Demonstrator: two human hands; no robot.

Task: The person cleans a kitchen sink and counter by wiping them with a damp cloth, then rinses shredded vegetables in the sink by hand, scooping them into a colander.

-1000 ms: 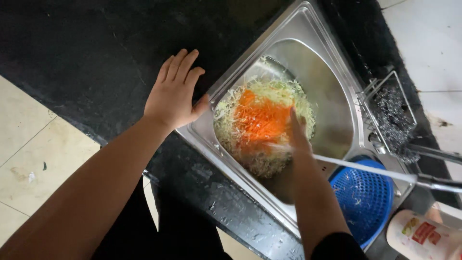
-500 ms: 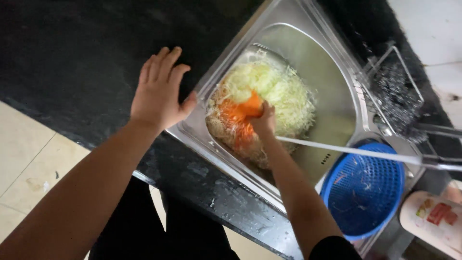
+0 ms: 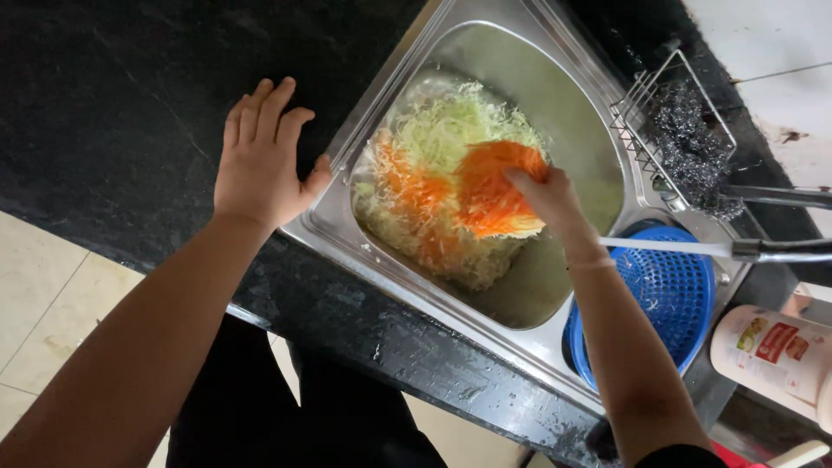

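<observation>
- We are mixing shredded vegetables (image 3: 433,204) in the sink (image 3: 598,130) — right hand (image 3: 550,199) on the heap, fingers loosely spread, holding nothing.
- Left hand (image 3: 260,160) rests flat, fingers wide, on the counter (image 3: 113,104) — next, we judge, another turn through the heap.

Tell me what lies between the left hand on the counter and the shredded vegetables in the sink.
In the head view, only the steel sink's rim separates the left hand from the shredded cabbage and carrot; the thumb touches that rim.

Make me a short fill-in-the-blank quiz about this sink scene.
1. The right hand is in the shredded cabbage and ____ in the steel sink.
2. The left hand rests flat on the ____ countertop.
3. The colander beside the sink is ____.

Missing words: carrot; black; blue
</observation>
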